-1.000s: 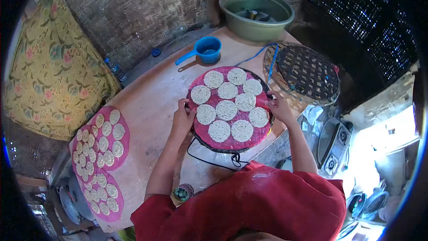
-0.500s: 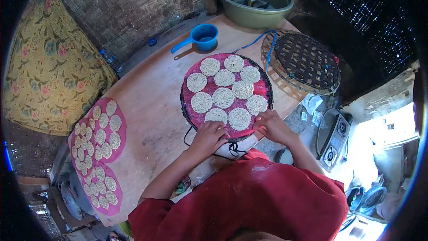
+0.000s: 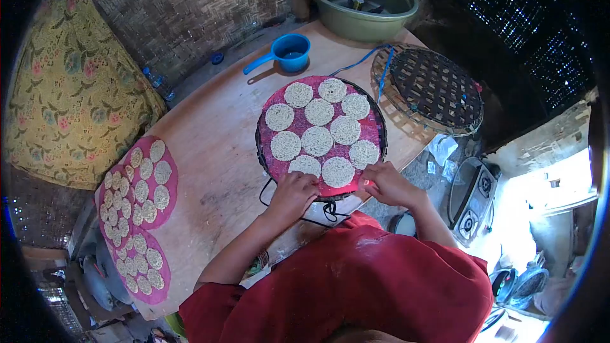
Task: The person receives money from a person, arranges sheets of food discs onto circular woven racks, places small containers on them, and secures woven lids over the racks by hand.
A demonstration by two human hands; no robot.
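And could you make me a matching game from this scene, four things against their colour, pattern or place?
1. Scoop
2. Basin
3. Hanging cloth
4. Round tray

A. green, open-topped
B. left hand and right hand at its near edge
C. blue, with a handle
D. yellowish, flower-patterned

Pairs: 1-C, 2-A, 3-D, 4-B.

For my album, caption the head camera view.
Both hands at the near edge of a round tray of pale discs on pink cloth.
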